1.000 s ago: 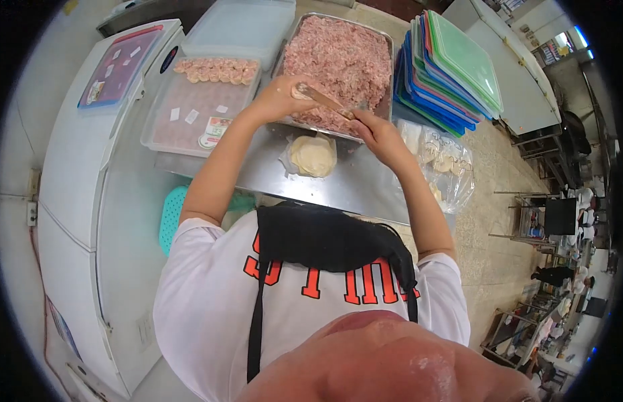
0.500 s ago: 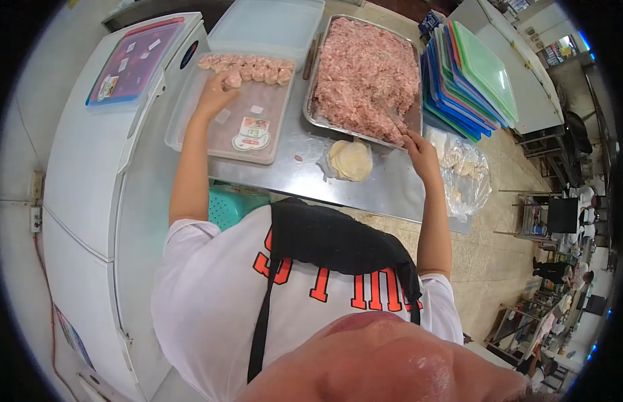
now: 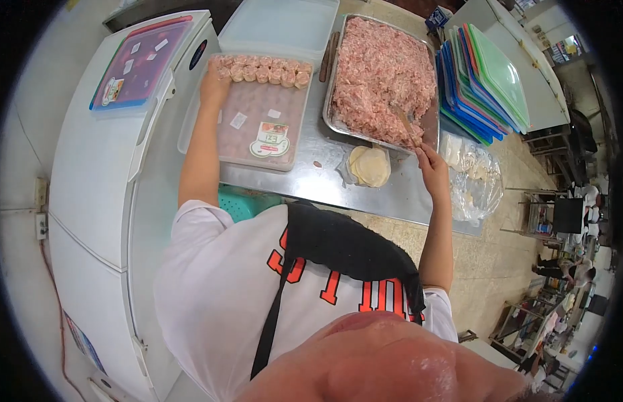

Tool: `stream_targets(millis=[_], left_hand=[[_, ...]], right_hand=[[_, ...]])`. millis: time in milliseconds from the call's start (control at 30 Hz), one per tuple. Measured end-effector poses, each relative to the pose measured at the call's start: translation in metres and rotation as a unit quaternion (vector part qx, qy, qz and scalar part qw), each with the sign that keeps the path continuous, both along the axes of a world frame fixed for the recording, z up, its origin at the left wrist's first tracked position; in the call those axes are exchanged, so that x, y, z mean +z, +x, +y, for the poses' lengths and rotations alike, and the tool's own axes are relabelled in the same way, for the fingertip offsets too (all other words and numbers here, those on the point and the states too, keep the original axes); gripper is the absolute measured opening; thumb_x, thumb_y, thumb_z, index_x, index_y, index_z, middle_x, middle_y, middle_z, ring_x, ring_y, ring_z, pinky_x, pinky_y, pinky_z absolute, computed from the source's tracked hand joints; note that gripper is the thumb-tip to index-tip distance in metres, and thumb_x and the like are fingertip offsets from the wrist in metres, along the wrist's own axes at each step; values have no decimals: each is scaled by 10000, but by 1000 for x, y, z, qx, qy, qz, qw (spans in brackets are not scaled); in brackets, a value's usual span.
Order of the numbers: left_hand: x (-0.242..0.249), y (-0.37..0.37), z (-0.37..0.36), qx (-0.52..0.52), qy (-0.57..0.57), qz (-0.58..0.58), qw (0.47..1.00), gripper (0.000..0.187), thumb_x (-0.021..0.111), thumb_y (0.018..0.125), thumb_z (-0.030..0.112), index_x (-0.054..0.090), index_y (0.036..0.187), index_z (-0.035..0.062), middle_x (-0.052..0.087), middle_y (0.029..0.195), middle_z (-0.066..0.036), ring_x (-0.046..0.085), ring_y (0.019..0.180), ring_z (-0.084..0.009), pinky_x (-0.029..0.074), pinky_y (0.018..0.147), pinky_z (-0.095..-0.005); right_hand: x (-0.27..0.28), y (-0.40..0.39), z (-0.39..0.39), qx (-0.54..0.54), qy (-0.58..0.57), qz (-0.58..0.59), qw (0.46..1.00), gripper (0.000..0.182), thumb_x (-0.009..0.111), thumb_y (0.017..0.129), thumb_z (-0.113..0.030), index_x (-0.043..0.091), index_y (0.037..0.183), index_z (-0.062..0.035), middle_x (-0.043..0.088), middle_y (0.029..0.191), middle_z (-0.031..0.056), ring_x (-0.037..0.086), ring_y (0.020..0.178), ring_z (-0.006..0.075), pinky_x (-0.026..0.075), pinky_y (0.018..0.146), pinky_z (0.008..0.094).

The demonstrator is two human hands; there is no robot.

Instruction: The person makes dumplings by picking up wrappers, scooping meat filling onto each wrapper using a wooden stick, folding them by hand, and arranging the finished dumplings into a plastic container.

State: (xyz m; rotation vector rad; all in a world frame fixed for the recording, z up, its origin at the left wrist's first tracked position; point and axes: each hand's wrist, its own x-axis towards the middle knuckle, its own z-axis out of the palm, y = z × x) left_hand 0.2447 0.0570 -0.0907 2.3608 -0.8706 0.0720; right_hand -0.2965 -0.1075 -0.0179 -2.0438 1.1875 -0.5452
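My left hand (image 3: 214,84) is closed at the left end of the front row of shumai dumplings (image 3: 264,70); its fingertips are partly hidden around the end dumpling. These meat-filled dumplings stand in rows along the far side of a clear plastic box (image 3: 258,114) with labels on it. My right hand (image 3: 432,166) grips the handle of a narrow spatula (image 3: 406,124), whose blade rests in ground meat (image 3: 378,74). That meat fills a deep metal tray (image 3: 331,119). Between my hands, a stack of round dumpling wrappers (image 3: 369,166) lies on plastic near the table's front edge.
Colored plastic lids (image 3: 489,80) are stacked right of the tray. In front of them is a clear bag of wrappers (image 3: 472,174). Behind the dumplings sits an empty clear container (image 3: 278,27). A white freezer (image 3: 150,80) stands left, and a green stool (image 3: 248,202) is below the table.
My left hand has moved left with a dumpling, from above the front row to its left end. My right hand stays on the spatula in the meat. The whole view has shifted slightly.
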Motion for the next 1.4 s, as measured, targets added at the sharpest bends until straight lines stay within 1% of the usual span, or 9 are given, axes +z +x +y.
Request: stream_targets(millis=[233,433,600,800,933,1133,1233,1333,1400], left_hand=[[-13,27,-4,-82,-8,-38,996,804,643,800,237,231,1473,84,580,1207,-254,589,1053,-408,460,903,-471],[37,-53,6,-182,-33,-230,955,503,604,836,124,504,1328,89,594,1225,-196,546,1155,-349,426,983,-416],[67,-220,-12,-357,-152,51,920,204,599,863,129,655,1044,52,637,1075,-128,583,1063,-291,446,936,-372],[13,-341,-49,-507,-67,129,850,242,665,772,134,644,1001,57,591,955,-130,570,958,-321,456,875,-405],[-3,-379,-51,-497,-71,7,865,320,708,715,108,649,1026,58,578,972,-116,570,949,-315,460,872,-376],[-30,-374,-48,-386,-77,94,914,184,686,761,141,666,921,54,584,937,-137,561,956,-320,440,873,-402],[-37,-369,-45,-309,-119,194,923,179,689,800,179,666,876,20,634,883,-105,619,856,-263,489,745,-338],[-17,-374,-39,-280,-100,252,921,177,683,790,168,671,913,40,623,959,-108,596,941,-282,476,809,-360],[-9,-385,-39,-312,-93,160,932,191,682,785,170,671,936,53,610,1003,-106,576,984,-292,464,839,-374]], right_hand=[[-2,-3,-13,11,-74,33,997,331,518,963,-305,665,1046,-22,678,864,188,666,813,293,490,723,373],[67,-26,-69,137,-156,413,887,404,506,923,-403,705,878,-55,670,880,211,645,843,390,506,732,477],[24,-29,-98,177,-394,377,819,201,587,775,-196,683,678,-49,667,716,173,676,675,332,536,584,429],[22,-28,-54,287,-398,310,814,154,561,743,-106,675,648,-67,659,670,161,677,638,303,534,551,397],[57,-29,-80,306,-406,319,800,147,575,742,-124,687,665,-69,665,671,145,676,643,291,529,544,395],[-23,1,-98,341,-451,218,796,145,576,739,-133,688,666,-79,658,650,132,672,633,283,521,530,392],[-9,-1,-61,346,-447,233,791,133,585,733,-139,691,673,-84,662,655,129,674,630,275,525,529,389],[21,-9,-87,377,-431,214,791,130,590,729,-150,695,683,-88,667,657,121,675,616,262,526,521,386],[38,-8,-97,370,-433,274,775,129,593,726,-153,696,683,-88,670,658,114,675,609,256,528,522,381]])
